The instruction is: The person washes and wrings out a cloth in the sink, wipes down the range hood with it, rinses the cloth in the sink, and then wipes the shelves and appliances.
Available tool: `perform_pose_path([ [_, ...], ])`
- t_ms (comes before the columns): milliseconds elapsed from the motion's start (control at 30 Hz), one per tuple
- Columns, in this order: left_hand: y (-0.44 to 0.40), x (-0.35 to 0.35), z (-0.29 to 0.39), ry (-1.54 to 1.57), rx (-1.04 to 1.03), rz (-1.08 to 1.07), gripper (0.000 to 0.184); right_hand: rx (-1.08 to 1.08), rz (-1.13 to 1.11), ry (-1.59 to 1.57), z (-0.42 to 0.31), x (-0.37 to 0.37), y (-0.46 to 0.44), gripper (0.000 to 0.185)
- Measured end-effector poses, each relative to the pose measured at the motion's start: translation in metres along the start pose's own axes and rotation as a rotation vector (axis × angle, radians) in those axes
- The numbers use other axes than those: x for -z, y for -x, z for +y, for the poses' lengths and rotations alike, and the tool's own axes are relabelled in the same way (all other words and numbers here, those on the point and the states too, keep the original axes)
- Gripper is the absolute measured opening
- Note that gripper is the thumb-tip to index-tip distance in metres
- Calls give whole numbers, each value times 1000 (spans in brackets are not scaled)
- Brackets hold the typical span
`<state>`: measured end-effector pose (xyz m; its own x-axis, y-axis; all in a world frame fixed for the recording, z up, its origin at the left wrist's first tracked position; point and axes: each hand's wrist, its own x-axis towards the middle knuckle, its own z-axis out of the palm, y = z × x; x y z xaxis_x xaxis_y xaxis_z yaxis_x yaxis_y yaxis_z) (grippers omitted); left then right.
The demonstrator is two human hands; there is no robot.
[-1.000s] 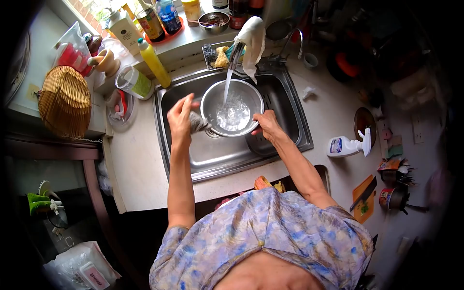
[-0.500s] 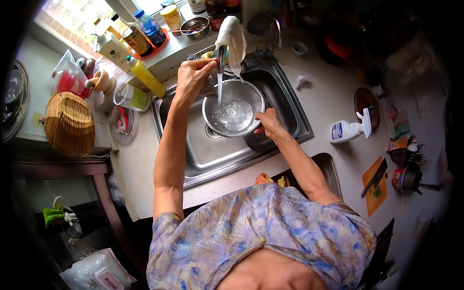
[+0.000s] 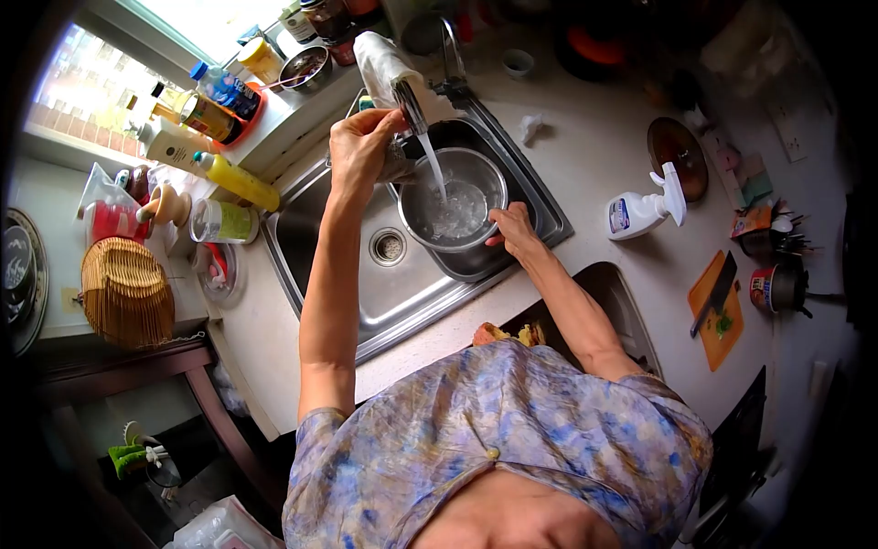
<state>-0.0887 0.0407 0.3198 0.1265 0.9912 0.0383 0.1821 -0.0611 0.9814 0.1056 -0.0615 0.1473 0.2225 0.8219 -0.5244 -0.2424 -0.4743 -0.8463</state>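
Water runs from the faucet (image 3: 412,108) into a round metal bowl (image 3: 455,203) over the sink's right part. My right hand (image 3: 518,229) grips the bowl's rim at the lower right. The closed fingers of my left hand (image 3: 358,154) are at the faucet spout, with fingertips against or very near it. A grey cloth (image 3: 395,167) hangs beneath that hand, partly hidden and seemingly held in it. A whitish cloth (image 3: 382,62) is draped over the top of the faucet.
The sink (image 3: 366,302) has an open drain at left. A yellow bottle (image 3: 240,181), a plastic tub (image 3: 224,221) and a woven bamboo item (image 3: 126,293) stand left. At right are a spray bottle (image 3: 640,210) and an orange cutting board (image 3: 718,320) with a knife.
My left hand has gone from beside the bowl up to the faucet, with the grey cloth. The bowl and my right hand have shifted rightward relative to the sink. The camera view has turned.
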Motion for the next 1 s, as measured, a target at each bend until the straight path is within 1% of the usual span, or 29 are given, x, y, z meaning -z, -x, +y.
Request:
perform_pose_path([
  [167,-2,-12,-1,117,3,-15,25,-91,43,-49,32,11,-26,27],
  [233,0,-13,-5,226,-12,22,23,-146,115,-7,44,12,-36,26],
  [300,2,-13,-13,253,-5,35,23,-165,121,6,57,14,-48,25],
  [367,9,-11,-16,368,113,94,24,-187,126,20,58,12,-50,24],
  [433,16,-10,-25,358,111,94,24,-217,170,30,58,10,-52,13],
  [500,25,-8,-37,497,204,90,25,-232,164,15,63,11,-57,14],
  [567,35,-5,-52,684,344,97,25,-247,159,0,72,13,-64,15],
  [633,43,-8,-69,885,459,136,29,-274,178,13,75,14,-67,19],
  [667,47,-13,-72,973,560,210,33,-274,180,18,73,15,-68,19],
  [700,49,-14,-84,1057,620,229,34,-305,196,11,71,15,-68,21],
  [767,56,-20,-100,1135,709,261,35,-335,214,8,65,15,-66,23],
  [833,65,-21,-124,1278,687,53,36,-381,235,12,63,15,-68,23],
  [900,71,-31,-136,1248,763,161,35,-386,224,61,67,16,-73,25],
  [967,77,-42,-141,1265,766,178,36,-393,215,113,67,18,-72,28],
  [1000,79,-47,-143,1259,814,222,37,-362,180,151,68,18,-71,33],
])
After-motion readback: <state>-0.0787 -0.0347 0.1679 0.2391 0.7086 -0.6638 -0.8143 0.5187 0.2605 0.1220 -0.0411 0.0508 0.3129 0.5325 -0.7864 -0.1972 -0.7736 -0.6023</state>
